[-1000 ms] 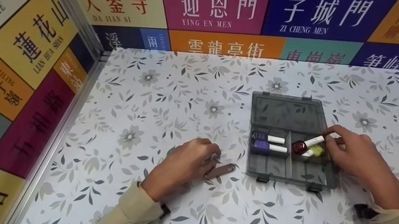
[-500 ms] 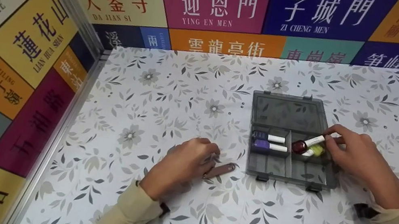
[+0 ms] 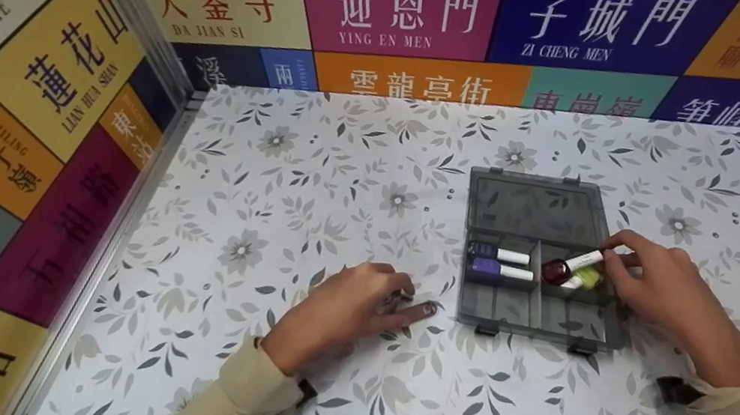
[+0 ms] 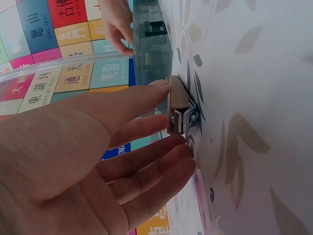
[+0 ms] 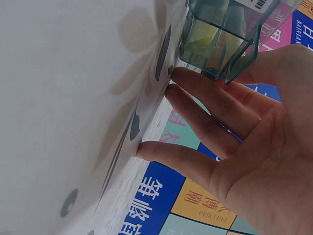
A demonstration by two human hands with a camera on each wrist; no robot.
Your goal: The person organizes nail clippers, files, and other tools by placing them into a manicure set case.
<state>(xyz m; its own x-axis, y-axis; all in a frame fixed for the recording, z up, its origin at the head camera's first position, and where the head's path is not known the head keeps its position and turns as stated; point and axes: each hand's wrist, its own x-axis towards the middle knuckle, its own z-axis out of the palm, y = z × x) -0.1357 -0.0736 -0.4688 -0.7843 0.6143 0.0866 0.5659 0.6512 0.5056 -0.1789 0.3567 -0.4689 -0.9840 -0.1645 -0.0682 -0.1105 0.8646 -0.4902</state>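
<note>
My left hand [image 3: 341, 309] lies low over the table, with its thumb along a small nail clipper [image 4: 179, 105] that has a brownish lever. In the left wrist view its thumb tip and index fingertip touch the clipper; the other fingers are stretched out. My right hand [image 3: 675, 292] is at the right edge of a clear grey divided box [image 3: 489, 329] with its lid laid back. Several fingertips rest on the table there; thumb and index tips are partly hidden behind the box. Near them leans a dark red nail polish bottle [image 3: 556, 272] with a white cap.
A yellow-green polish bottle [image 3: 586, 278] lies under the red one. Dark blue [image 3: 484, 250] and purple [image 3: 486, 267] polish bottles fill the left compartment. The table has a floral cover [image 3: 343, 187]. Lettered wall panels [image 3: 405, 8] stand behind and left.
My left hand's thumb has moved forward over the nail clipper, and its fingers have spread a little. The right hand, the box and the bottles look unchanged.
</note>
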